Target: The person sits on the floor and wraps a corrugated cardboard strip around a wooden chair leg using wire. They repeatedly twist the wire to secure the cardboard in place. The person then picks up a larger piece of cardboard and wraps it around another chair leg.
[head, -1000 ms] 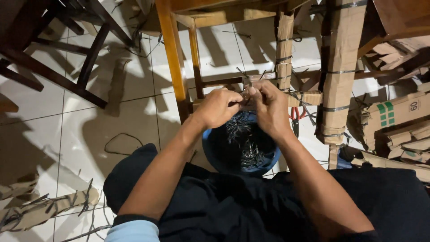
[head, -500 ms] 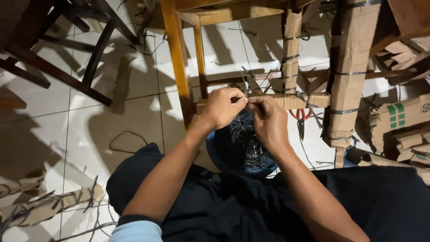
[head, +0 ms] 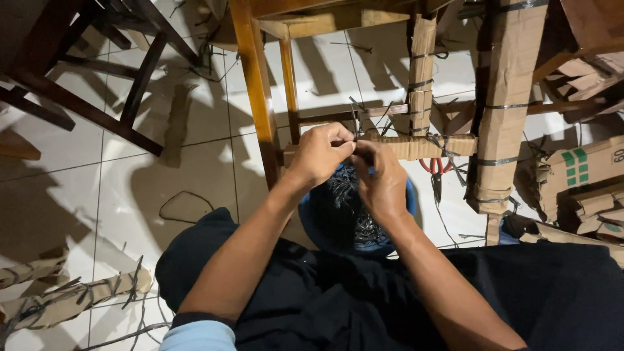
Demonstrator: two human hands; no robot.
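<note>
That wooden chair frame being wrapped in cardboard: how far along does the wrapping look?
Done: one upright post and a thicker leg are wrapped in cardboard and tied with dark bands. In hand: the left hand and right hand meet at the end of the cardboard-wrapped crossbar, above a blue bowl of dark ties. Left: the orange front leg and the slimmer post beside it are bare wood.

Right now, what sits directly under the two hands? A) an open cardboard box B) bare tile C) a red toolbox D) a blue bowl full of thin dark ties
D: below the left hand and right hand, which meet at the cardboard-wrapped rail, a blue bowl holds a tangle of thin dark ties.
</note>
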